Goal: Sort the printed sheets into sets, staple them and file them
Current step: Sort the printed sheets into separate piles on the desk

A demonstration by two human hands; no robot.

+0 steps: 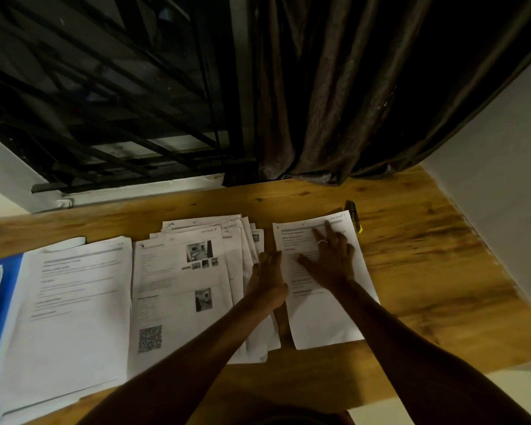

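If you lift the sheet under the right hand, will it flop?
Probably flop: the sheet looks like one thin page. It would likely slide easily on the smooth wooden table, where the right hand lies flat on it.

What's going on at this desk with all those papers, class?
A person is sorting printed sheets on a wooden table. The right hand lies flat, fingers spread, on a separate sheet at the right. The left hand rests at the right edge of a fanned pile in the middle. Another pile lies further left, beside a blue folder.
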